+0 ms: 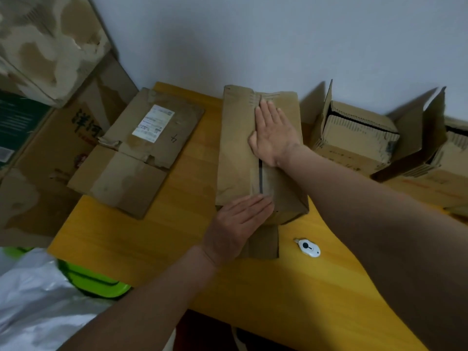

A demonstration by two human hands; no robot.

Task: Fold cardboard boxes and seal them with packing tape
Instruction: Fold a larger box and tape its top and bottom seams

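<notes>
Yellow table (141,239) by wall. Both hands flat, gripping nothing: left hand (235,224), right hand (272,130) pressed box (243,153) flaps shut. Seam looked partly taped; next likely needs more tape, no roll visible.

We see two bare forearms entering from bottom edge. Left hand (234,225): no glove, no ring, no watch. Right hand (274,134): same, nothing worn on wrist or fingers. No sleeve visible on either arm up to frame edge. Nails short, unpainted as far as we can tell.
</notes>
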